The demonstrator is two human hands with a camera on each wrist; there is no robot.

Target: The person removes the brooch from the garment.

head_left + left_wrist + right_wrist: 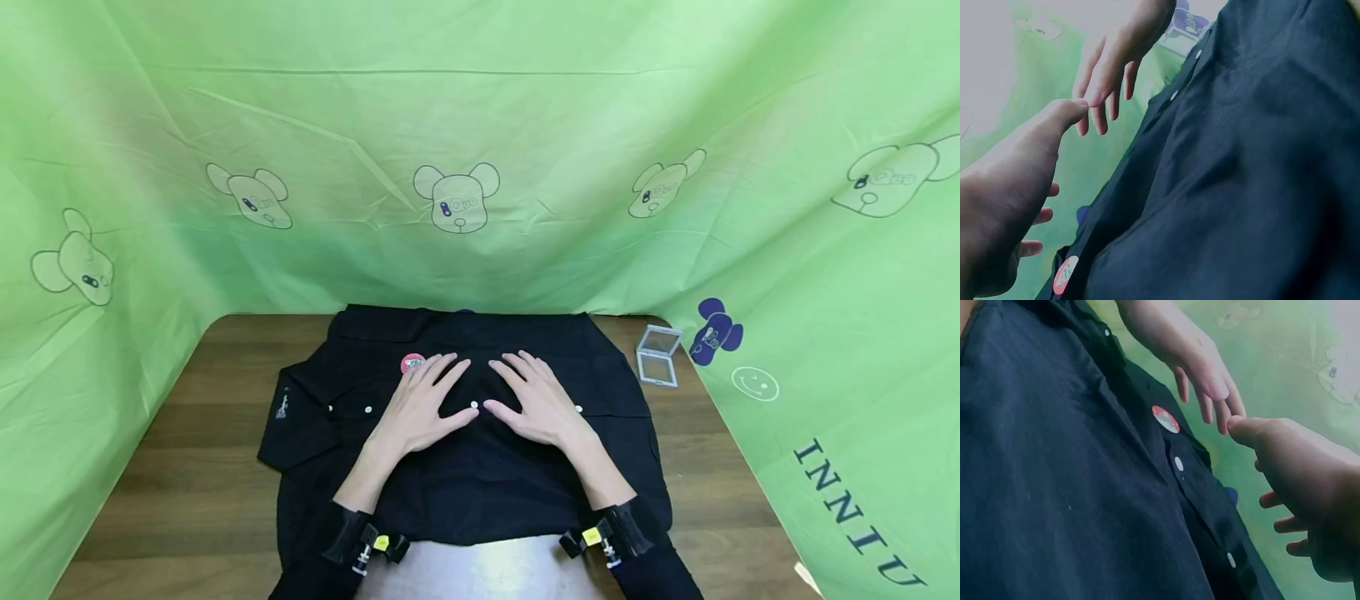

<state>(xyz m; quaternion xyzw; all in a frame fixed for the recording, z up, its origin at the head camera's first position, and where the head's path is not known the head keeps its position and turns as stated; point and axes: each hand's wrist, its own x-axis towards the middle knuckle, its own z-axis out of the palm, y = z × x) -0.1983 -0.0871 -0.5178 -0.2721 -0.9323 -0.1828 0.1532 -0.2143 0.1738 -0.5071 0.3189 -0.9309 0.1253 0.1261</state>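
A black button-up shirt (pixel 480 492) lies spread sideways, its row of white buttons (pixel 368 409) running left to right. My left hand (pixel 420 408) is over its middle, fingers spread and straight, beside a round pink badge (pixel 410 362) on the cloth. To the right, my right hand (pixel 543 404) mirrors it, also spread and holding nothing. Between the two thumbs shows one white button (pixel 474 404). Both wrist views show the left hand (pixel 1191 350) and the right hand (pixel 1122 56) raised a little off the fabric. A short sleeve (pixel 300 425) lies out at left.
A small hinged square case (pixel 657 367), its lid up, sits on the wooden table (pixel 180 467) at the right back. Green cloth (pixel 465 108) with bear drawings hangs around the table's back and sides. A pale, shiny surface (pixel 465 575) shows at the front.
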